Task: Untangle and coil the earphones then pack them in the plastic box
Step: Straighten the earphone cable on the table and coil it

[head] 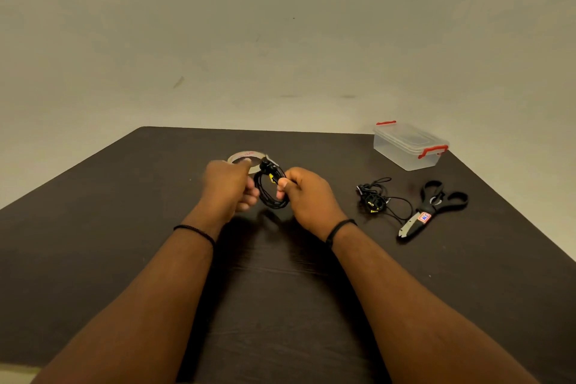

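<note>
A coiled pair of black earphones (270, 188) with a small yellow mark hangs between both hands above the dark table (280, 290). My left hand (227, 185) holds the coil's left side with curled fingers. My right hand (307, 196) pinches its right side between thumb and fingers. A second, tangled pair of black earphones (375, 199) lies on the table to the right. The clear plastic box (408, 146) with red clips stands shut at the far right corner.
A roll of tape (246, 159) lies flat just behind my left hand. Black-handled scissors (431, 209) rest to the right of the tangled earphones. A plain wall stands behind the table's far edge.
</note>
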